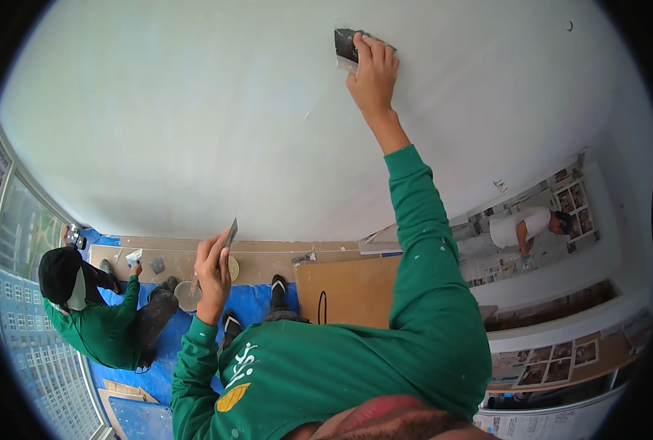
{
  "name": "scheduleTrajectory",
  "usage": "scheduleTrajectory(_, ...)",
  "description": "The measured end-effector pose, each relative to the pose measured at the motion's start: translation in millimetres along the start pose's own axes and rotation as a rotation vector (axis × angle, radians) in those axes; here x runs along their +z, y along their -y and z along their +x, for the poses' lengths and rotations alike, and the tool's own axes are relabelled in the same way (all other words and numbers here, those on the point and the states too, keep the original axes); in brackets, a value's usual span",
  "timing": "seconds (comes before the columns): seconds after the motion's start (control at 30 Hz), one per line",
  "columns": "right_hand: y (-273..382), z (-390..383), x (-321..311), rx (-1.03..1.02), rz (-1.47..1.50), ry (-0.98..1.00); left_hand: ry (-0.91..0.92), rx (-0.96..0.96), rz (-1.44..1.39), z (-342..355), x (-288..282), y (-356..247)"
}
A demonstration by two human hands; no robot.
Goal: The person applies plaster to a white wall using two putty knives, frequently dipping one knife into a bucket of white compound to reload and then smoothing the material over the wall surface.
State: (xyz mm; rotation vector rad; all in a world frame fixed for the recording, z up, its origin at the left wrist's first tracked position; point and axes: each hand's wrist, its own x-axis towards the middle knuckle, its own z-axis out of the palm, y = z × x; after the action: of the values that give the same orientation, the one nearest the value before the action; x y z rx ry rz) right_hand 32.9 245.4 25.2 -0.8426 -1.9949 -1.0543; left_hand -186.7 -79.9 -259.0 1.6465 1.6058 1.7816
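Note:
My right hand (375, 77) reaches high with the arm stretched out, its fingers closed around a dark, wide putty knife (345, 47). That knife lies against the pale wall (194, 125), with whitish paste along its lower edge. Lower down, at the left, my left hand (211, 273) grips a narrower putty knife (231, 233) with its metal blade pointing up. This second blade appears in front of the wall's base; whether it touches the wall I cannot tell. Faint streaks and a thin line mark the wall below my right hand.
At the left a co-worker in a green top (96, 330) crouches, holding a paste-covered blade (134, 257). A bucket (187, 296) stands on blue sheeting (161, 345). Brown board (345, 290) lies near my feet. Farther right is a person in a white shirt (521, 229). Windows line the left.

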Motion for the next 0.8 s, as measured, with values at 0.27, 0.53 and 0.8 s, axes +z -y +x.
scheduleTrajectory(0.27, 51.5, -109.3, 38.1, 0.092, 0.114, 0.162, -0.017, -0.007, 0.020, 0.1, 2.5, -6.6)
scheduleTrajectory(0.53, 88.9, -194.7, 71.1, 0.116, 0.159, 0.255, -0.062, -0.121, 0.032, -19.8, -6.7, -23.0)
scheduleTrajectory(0.8, 111.4, -248.8, 77.1, 0.165, 0.399, 0.370, -0.171, -0.116, -0.083, -18.9, 2.0, -43.8)
